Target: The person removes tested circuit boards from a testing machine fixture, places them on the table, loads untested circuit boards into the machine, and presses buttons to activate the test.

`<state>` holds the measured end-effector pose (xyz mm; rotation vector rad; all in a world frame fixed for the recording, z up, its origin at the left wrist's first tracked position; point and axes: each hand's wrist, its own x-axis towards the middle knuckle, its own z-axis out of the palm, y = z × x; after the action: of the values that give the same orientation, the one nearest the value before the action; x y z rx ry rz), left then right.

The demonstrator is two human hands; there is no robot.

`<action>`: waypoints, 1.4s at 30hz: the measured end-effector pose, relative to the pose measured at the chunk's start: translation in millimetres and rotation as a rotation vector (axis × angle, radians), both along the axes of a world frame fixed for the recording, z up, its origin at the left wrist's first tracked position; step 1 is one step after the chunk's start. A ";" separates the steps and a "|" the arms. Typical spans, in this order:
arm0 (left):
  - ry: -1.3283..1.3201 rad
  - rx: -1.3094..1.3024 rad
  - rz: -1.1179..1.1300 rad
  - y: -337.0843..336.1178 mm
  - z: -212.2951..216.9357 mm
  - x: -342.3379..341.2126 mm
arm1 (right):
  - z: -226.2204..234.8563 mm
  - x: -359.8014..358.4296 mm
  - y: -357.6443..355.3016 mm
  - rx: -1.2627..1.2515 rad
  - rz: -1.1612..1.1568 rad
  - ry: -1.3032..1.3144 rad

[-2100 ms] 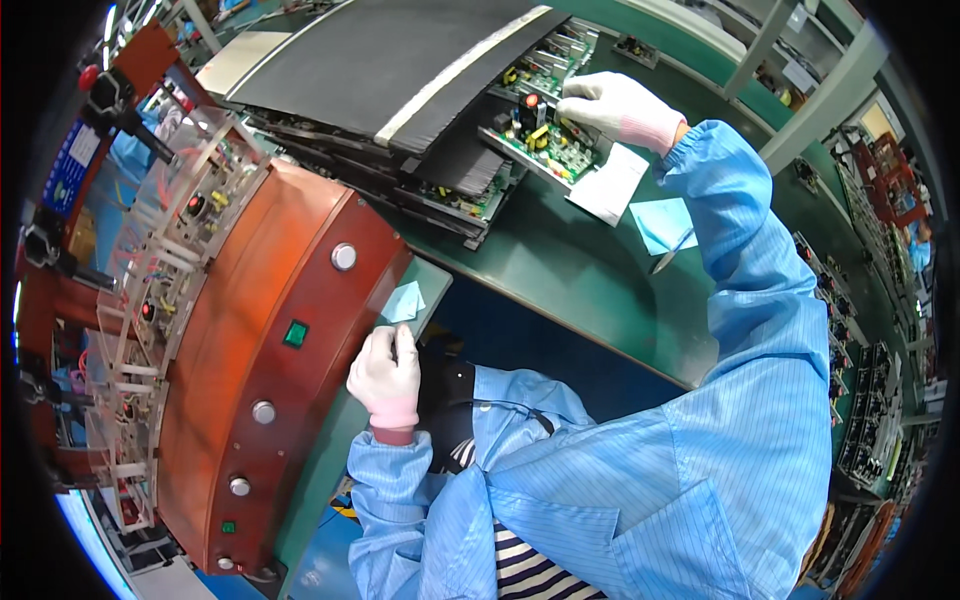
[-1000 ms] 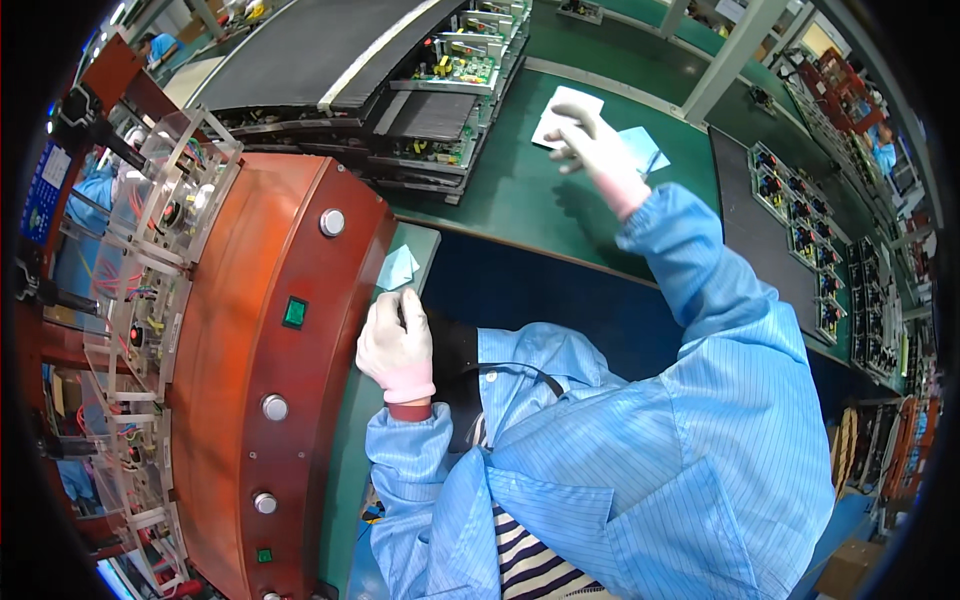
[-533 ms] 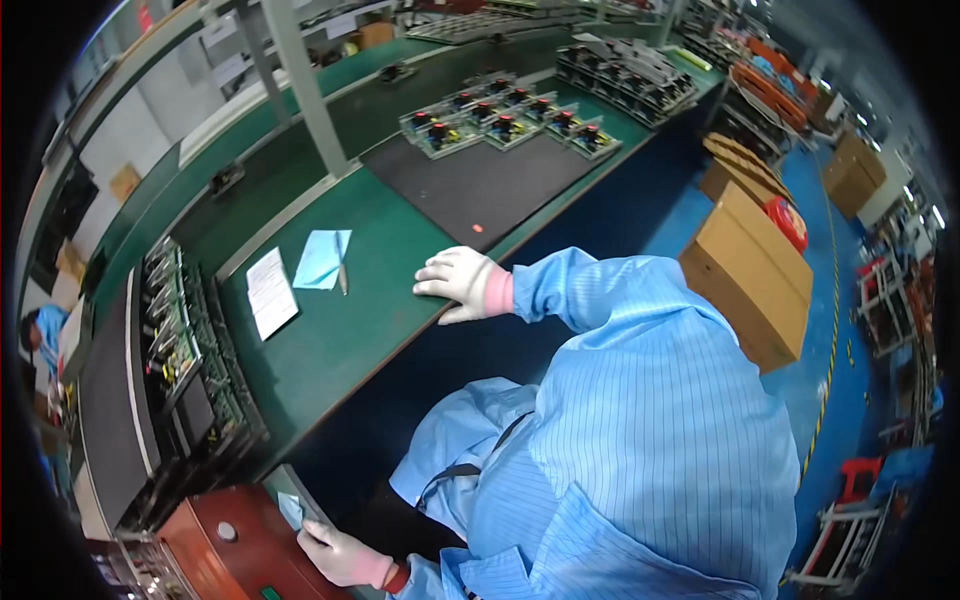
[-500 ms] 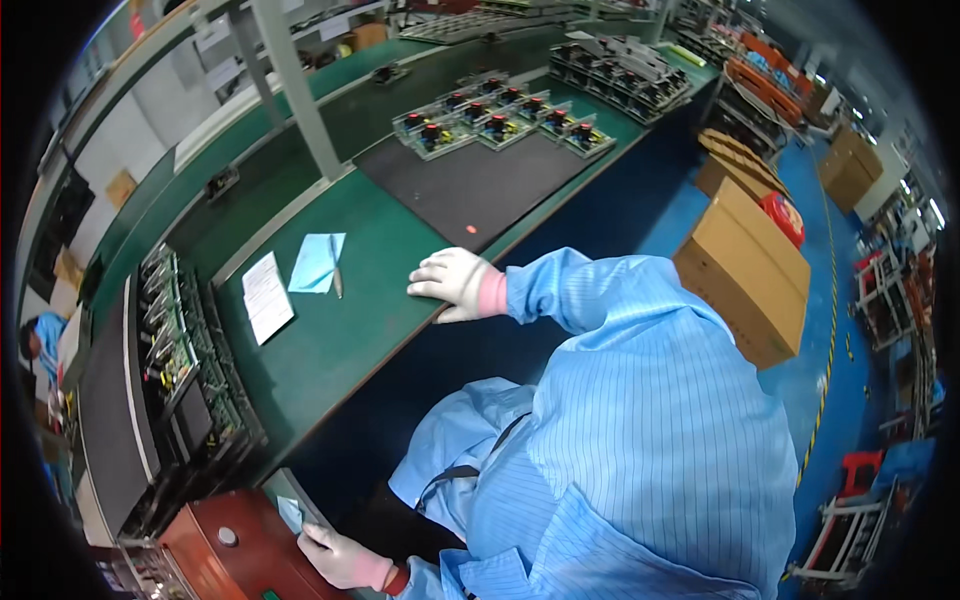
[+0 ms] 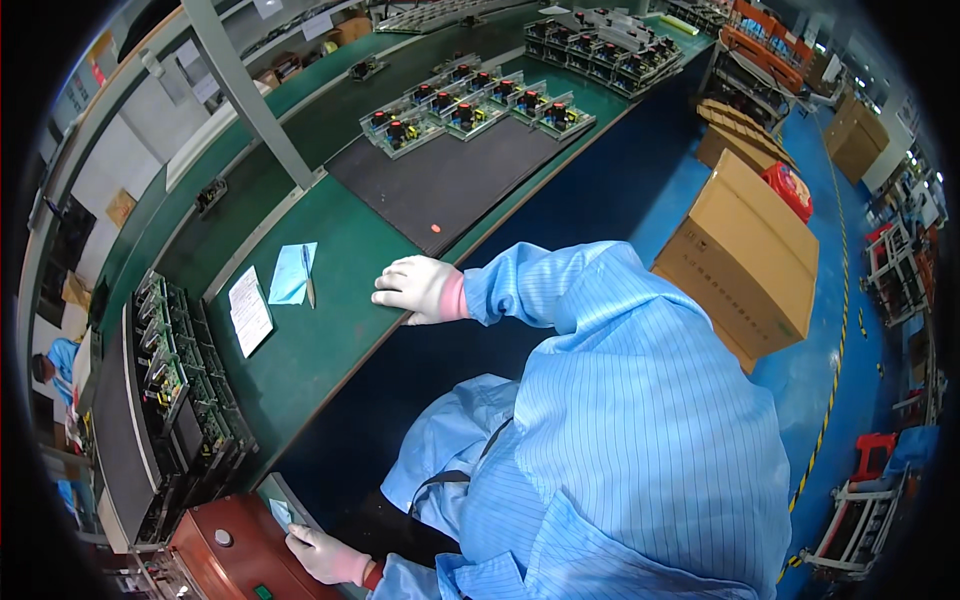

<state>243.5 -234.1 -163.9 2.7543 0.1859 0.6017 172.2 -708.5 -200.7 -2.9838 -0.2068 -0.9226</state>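
Observation:
My right hand (image 5: 420,288), in a white glove with a pink cuff, lies palm down at the green bench's (image 5: 300,350) front edge. Its fingers are stretched out and hold nothing. Beyond its fingertips lie a light blue paper (image 5: 290,274) with a pen (image 5: 310,290) on it and a white printed sheet (image 5: 250,310). Low in the view, my gloved left hand (image 5: 325,555) has its fingers curled beside a reddish-brown box (image 5: 240,560). A small light blue piece (image 5: 281,513) touches its fingertips; whether the hand grips it or the grey edge there is hidden.
Circuit boards (image 5: 465,112) stand on a black mat (image 5: 440,180); a stacked pile of them (image 5: 600,50) is further back. More boards (image 5: 180,370) stand in a row at the left. A cardboard box (image 5: 740,260) is on the blue floor, right. Another person (image 5: 60,365) is far left.
The whole view has shifted slightly, moving the bench things left and up. Both hands keep nearly the same poses and places on the bench and by the box.

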 end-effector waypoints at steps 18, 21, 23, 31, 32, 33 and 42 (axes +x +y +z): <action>-0.008 -0.053 0.048 -9.7 9.1 -9.9 | 14.5 -1.4 9.3 -0.021 0.021 0.047; -0.050 -0.092 0.013 -15.4 8.5 -10.4 | 17.8 -4.7 8.2 0.007 -0.012 0.075; -0.016 -0.087 0.033 -15.6 9.7 -8.6 | 18.2 -7.8 9.4 0.002 -0.015 0.064; -0.028 -0.143 0.037 -18.6 19.1 -19.8 | 28.3 -4.2 27.5 -0.008 -0.083 0.024; -0.033 -0.134 0.076 -17.5 17.0 -20.9 | 29.7 -3.7 30.7 0.000 -0.043 0.022; -0.075 -0.130 0.049 -17.3 11.2 -18.5 | 31.5 -2.4 34.3 0.025 0.000 0.035; -0.174 -0.101 0.050 -17.7 8.8 -15.7 | 40.3 76.0 163.8 0.402 0.796 0.178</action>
<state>227.8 -251.8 -155.1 2.5912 0.2384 0.8175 248.1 -544.7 -160.3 -2.2604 -0.9724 -0.5116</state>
